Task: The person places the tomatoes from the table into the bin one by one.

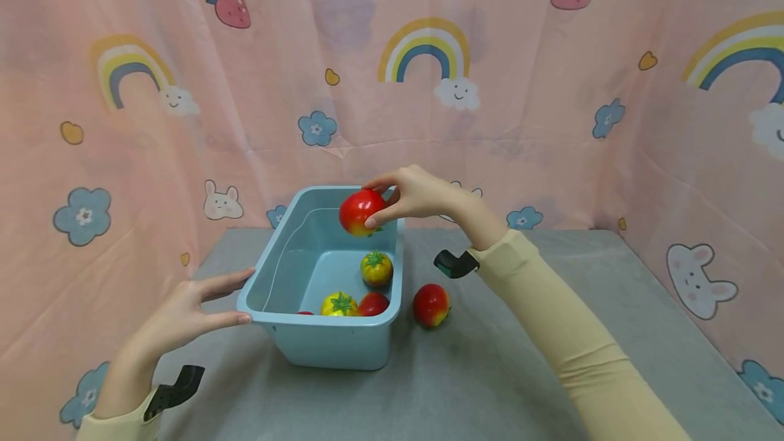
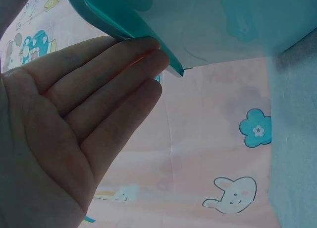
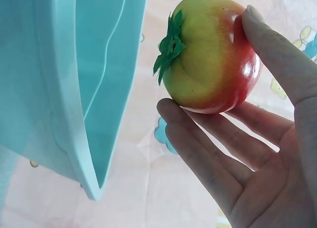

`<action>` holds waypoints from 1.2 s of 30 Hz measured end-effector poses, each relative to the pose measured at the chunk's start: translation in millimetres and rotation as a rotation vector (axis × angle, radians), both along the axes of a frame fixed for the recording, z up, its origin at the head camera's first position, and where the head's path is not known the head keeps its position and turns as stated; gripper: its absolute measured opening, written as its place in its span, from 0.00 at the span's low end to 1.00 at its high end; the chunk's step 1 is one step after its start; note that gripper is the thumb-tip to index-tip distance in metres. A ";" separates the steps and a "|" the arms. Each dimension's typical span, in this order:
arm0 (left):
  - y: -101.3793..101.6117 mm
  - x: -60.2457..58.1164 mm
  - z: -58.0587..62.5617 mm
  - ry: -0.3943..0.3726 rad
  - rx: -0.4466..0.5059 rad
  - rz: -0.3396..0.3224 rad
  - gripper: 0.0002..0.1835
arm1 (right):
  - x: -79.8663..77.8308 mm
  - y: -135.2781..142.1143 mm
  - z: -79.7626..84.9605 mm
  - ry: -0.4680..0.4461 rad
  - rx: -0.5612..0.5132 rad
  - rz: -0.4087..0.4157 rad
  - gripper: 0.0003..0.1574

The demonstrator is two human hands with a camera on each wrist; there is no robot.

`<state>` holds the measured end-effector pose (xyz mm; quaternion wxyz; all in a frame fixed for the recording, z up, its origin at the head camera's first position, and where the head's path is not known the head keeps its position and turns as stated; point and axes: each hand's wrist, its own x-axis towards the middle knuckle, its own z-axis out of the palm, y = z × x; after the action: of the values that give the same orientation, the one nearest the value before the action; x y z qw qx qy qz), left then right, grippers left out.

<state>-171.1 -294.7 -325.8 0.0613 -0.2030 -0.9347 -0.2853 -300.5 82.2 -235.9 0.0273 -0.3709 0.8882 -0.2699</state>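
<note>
My right hand (image 1: 416, 192) pinches a glossy red-and-yellow tomato (image 1: 360, 212) between thumb and fingers, above the right side of a light blue plastic bin (image 1: 318, 332). The right wrist view shows the held tomato's (image 3: 203, 64) yellow end and green leafy cap beside the bin's rim (image 3: 74, 114). At the bin's near left corner, my left hand (image 1: 186, 312) touches the rim with thumb and fingers spread. In the left wrist view, that hand's (image 2: 89, 109) fingers look straight, their tips against the rim. Inside the bin lie a greenish-yellow tomato (image 1: 376, 268), a yellow one (image 1: 339, 304) and a red one (image 1: 373, 304).
Another red-and-yellow tomato (image 1: 431, 305) lies on the grey table (image 1: 490, 373), just right of the bin. A sliver of something red (image 1: 305, 313) shows behind the bin's near rim. A pink patterned curtain (image 1: 269, 101) hangs behind and at both sides.
</note>
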 end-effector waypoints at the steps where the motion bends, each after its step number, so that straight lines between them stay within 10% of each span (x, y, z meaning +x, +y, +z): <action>1: -0.1 0.0 -0.2 0.000 0.002 -0.001 0.36 | -0.6 -1.6 -0.3 -0.001 -0.002 0.000 0.40; 36: -0.2 -0.6 0.8 0.001 0.018 -0.018 0.37 | -10.2 -31.9 -9.1 -0.062 -0.019 0.061 0.37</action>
<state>-171.6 -294.8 -325.1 0.0610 -0.2108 -0.9302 -0.2941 -310.7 50.3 -245.1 0.0595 -0.3894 0.8726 -0.2888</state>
